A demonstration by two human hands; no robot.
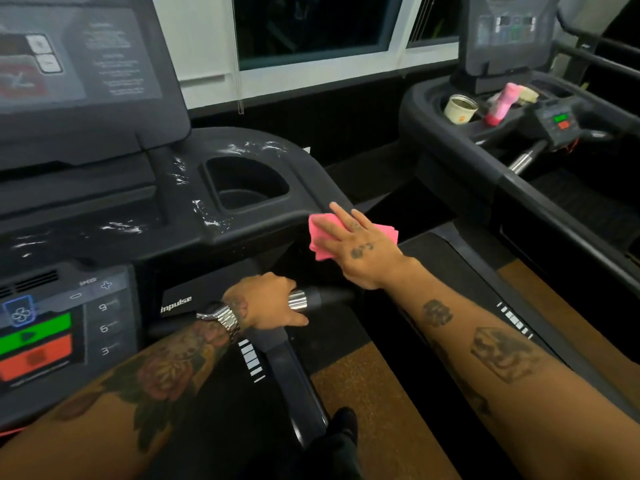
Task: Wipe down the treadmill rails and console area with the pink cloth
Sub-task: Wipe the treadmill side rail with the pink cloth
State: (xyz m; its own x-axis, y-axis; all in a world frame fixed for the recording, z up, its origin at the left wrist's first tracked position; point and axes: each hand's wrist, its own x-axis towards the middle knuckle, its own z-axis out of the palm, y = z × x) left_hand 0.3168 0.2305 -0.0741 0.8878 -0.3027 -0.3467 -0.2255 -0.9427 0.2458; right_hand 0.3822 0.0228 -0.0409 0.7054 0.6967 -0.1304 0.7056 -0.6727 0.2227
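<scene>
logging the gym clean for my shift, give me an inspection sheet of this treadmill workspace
surface: black plastic treadmill console, white wet streaks around its empty cup holder
job's things: folded pink cloth at the console's right corner
clutter: cream cup and pink bottle-like item on the neighbouring treadmill
grippers: right hand flat on the cloth; left hand grips the silver-banded handlebar
cables: thin cord hangs by the dark window
surroundings: white wall, brown floor

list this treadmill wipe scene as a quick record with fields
right hand: flat on the pink cloth, pressing it on the right edge of the console deck
left hand: grips the handlebar
residue: white smears around the cup holder
next treadmill: paper cup in its tray
stage: wiping under way, smears not yet cleared
</scene>
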